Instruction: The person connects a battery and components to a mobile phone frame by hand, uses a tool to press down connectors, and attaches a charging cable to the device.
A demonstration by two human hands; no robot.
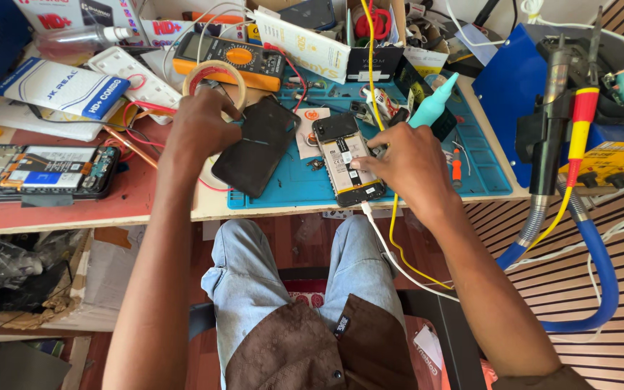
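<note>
An opened phone (348, 160) lies back-up on the blue mat (471, 173) near the front edge of the worktop (153, 209), its battery and board exposed. The right hand (409, 162) rests on it, fingertips (359, 165) pressed on the battery; the grip is not closed round anything, only laid flat against the phone's right side. A white cable (391, 253) runs from the phone's lower end off the worktop edge.

The left hand (200, 126) is held over a dark back cover (258, 144), which lies tilted just left of the phone and partly on the mat. A roll of tape (214, 81) sits at the knuckles; whether the fingers are clamped on the tape or on the cover's top edge cannot be told, since they are hidden under the hand.

The phone is judged light and stiff but fragile: with the cover off, the board and flex parts are bare, so it is best taken by its long side rails, not by the battery face. The cover is judged thin, slightly flexible and smooth, apt to slip; its edges are the safe hold.

A multimeter (232, 58) lies behind the tape, a second opened phone (37, 170) at far left, and a teal bottle (433, 105) beside the right hand.
</note>
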